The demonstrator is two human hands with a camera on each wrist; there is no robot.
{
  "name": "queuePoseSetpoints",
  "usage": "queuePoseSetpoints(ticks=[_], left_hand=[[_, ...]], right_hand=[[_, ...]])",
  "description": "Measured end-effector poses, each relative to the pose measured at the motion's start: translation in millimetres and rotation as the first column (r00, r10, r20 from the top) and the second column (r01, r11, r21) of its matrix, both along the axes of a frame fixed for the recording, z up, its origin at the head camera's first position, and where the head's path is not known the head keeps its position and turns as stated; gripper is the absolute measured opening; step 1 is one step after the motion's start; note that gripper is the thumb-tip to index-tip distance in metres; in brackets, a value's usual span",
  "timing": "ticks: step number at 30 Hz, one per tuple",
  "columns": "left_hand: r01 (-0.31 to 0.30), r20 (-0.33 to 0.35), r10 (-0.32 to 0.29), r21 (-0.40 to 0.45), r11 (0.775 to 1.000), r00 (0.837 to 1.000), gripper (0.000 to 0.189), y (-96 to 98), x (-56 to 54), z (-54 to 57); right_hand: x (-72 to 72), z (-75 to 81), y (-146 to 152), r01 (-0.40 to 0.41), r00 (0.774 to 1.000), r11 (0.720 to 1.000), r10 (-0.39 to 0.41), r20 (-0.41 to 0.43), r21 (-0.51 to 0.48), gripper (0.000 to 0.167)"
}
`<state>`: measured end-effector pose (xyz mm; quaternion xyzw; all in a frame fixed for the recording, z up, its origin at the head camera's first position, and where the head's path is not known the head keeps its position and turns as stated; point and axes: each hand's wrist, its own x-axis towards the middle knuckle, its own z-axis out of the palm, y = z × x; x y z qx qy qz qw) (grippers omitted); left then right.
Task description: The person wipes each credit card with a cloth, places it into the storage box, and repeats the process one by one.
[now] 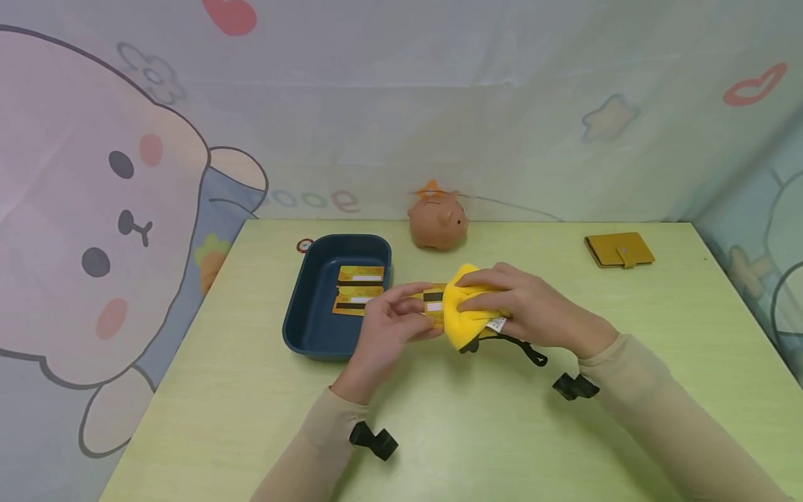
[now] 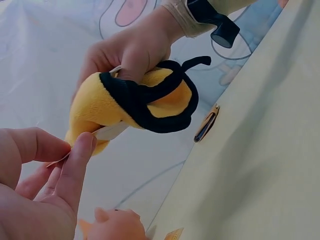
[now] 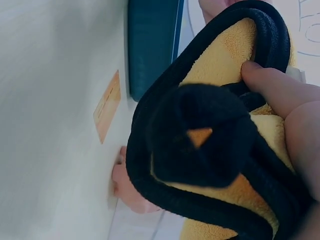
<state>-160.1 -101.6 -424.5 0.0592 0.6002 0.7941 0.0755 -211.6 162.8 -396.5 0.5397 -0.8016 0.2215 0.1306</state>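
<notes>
A gold bank card [image 1: 434, 307] with a dark stripe is pinched between the thumb and fingers of my left hand [image 1: 390, 326]. My right hand [image 1: 527, 305] grips a fluffy yellow cloth [image 1: 463, 317] with black edging, a black hanging loop [image 1: 533, 354] and a white tag [image 1: 496, 324]. The bunched cloth [image 2: 87, 107] overlaps the card's right part in the head view. In the right wrist view the cloth [image 3: 220, 55] hides most of the left hand. Just left of my hands, two more gold cards [image 1: 359, 293] lie in a dark blue tray [image 1: 307, 338].
A pink piggy bank [image 1: 438, 222] stands at the table's back, and a mustard card wallet [image 1: 621, 249] lies at the back right. Another gold card [image 3: 107, 107] rests on the table between tray and piggy bank. A small red-rimmed disc [image 1: 304, 245] sits by the tray's back-left corner.
</notes>
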Motion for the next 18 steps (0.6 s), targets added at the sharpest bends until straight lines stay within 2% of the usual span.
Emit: queuePoseSetpoints(ticks=[7, 18], left_hand=[[-0.009, -0.002, 0.009, 0.013, 1.0, 1.0, 0.052, -6.4, 0.6, 3.8], [-0.046, 0.028, 0.048, -0.057, 0.997, 0.998, 0.054, -23.5, -0.9, 7.8]], right_hand=[[-1.3, -2.5, 8, 0.013, 1.0, 1.0, -0.013, -0.005, 0.004, 0.045], [-1.2, -11.2, 17, 0.061, 0.998, 0.998, -0.061, 0.004, 0.019, 0.043]])
